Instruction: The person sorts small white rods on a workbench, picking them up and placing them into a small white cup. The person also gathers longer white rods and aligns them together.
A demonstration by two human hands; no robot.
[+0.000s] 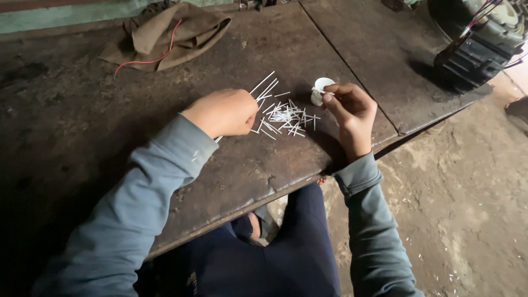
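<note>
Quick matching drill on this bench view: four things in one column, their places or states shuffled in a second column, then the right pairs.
Things:
1. left hand
2. right hand
3. cloth
4. loose sticks

Places or states:
A. crumpled at the far edge of the bench, with a red wire on it
B. scattered on the bench between the two hands
C. closed round a bundle of white sticks
D. holding a small white cup at its fingertips

Pairs: 1-C, 2-D, 3-A, 4-B
</note>
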